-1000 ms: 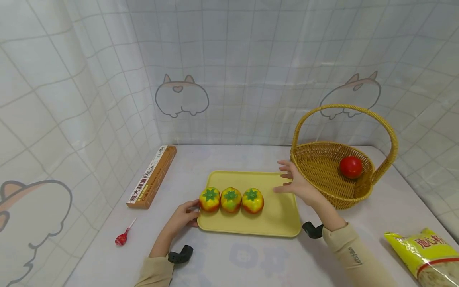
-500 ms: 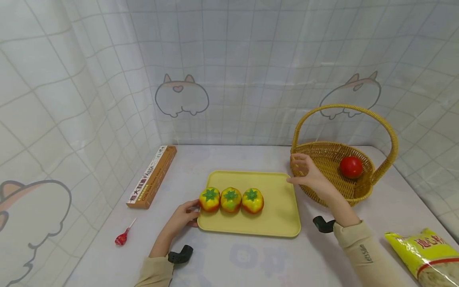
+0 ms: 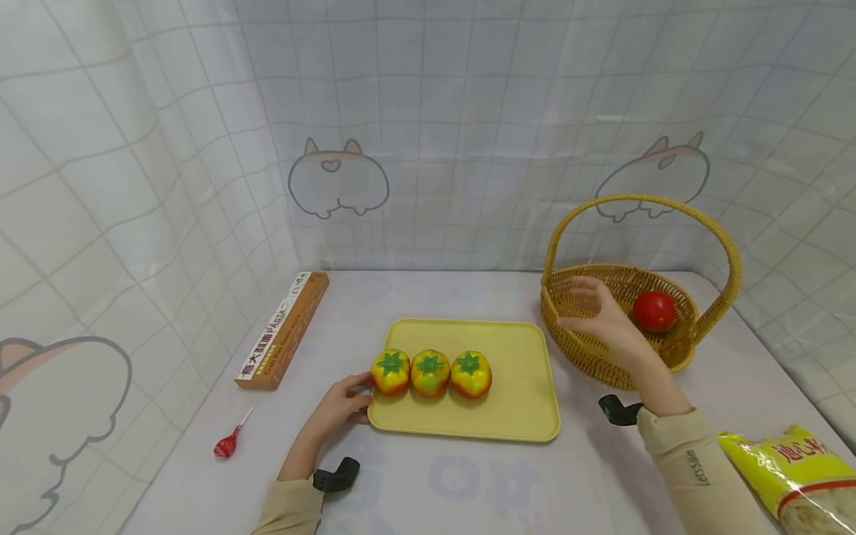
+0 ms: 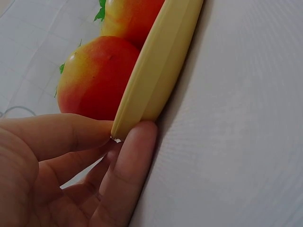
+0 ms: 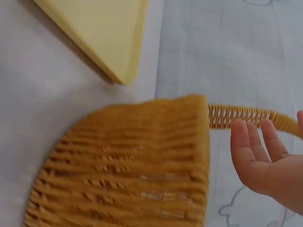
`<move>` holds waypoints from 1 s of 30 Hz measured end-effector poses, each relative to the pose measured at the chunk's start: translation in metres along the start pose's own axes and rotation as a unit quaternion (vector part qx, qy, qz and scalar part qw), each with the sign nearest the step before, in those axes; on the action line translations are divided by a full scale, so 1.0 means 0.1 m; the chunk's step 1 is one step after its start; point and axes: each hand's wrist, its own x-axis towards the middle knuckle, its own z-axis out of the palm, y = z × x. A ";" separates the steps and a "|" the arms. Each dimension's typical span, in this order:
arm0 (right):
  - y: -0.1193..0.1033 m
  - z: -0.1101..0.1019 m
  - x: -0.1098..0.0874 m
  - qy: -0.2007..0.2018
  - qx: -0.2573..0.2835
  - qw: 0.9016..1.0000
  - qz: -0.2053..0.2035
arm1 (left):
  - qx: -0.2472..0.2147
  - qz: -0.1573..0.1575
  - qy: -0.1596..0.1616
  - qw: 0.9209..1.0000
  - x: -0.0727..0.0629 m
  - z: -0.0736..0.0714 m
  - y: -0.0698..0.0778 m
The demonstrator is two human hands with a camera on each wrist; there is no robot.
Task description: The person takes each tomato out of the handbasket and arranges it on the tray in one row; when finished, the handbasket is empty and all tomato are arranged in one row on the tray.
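Observation:
My left hand (image 3: 339, 405) holds the left end of the pale yellow tray (image 3: 521, 416), a finger at its rim and the thumb against its outer wall. Three yellow-and-red persimmon-like fruits (image 3: 431, 373) with green leafy tops sit in a row on the tray, the leftmost (image 4: 97, 78) close by those fingers. Over the left part of the wicker basket (image 3: 628, 375) hovers my right hand (image 3: 611, 323), fingers loosely bent, nothing between them. Inside the basket, at its right, lies a shiny red tomato-like fruit (image 3: 654, 310).
The basket's tall handle (image 3: 645, 198) arches over it. A pasta box (image 3: 284, 331) lies to the tray's left, with a red lollipop (image 3: 227, 444) nearer me. At front right is a yellow bag (image 3: 796, 468). Tiled-pattern curtain walls surround the table.
My right hand has moved right, from over the tray's right edge to over the basket. The left hand, the tray and the fruits have stayed where they were.

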 end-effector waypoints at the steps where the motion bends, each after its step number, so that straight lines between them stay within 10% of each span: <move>1: 0.00 -0.03 0.00 0.004 -0.001 1.000 0.004 | -0.001 0.000 0.000 1.000 0.00 0.00 0.00; 24: -0.07 -0.59 0.19 0.073 -0.008 0.997 0.010 | 0.018 -0.001 0.004 1.000 -0.14 0.05 0.20; 30: -0.05 -0.71 0.30 0.097 0.006 0.995 0.019 | 0.012 -0.005 0.009 1.000 -0.03 0.02 0.03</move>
